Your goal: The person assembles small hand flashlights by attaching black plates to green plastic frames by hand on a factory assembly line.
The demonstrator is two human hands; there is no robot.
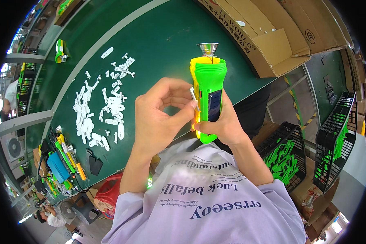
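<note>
Head view: A person's right hand (228, 122) wraps its grip around the green-and-yellow torch housing (211, 81), thumb across the front, while the left hand (156, 116) pinches a slim white piece (193, 93) between thumb and fingertips at the yellow left edge. Whether that piece touches the housing cannot be told.

The torch is held over the near edge of the green surface (150, 49), wide end far and narrow end toward the wearer's shirt, an angle that seems chosen to turn its yellow side to the left fingers. The right thumb sits low, just below the dark panel (214, 106), likely steadying the body while leaving the upper part uncovered. A silvery reflector (208, 49) juts beyond the far rim, probably hanging by thin leads rather than fixed.

Loose white parts (117, 107) lie scattered to the left, apparently spread there for easy reach by the left hand. At right, a black crate (293, 132) holds green parts (282, 162), presumably kept off the surface to save room.
</note>
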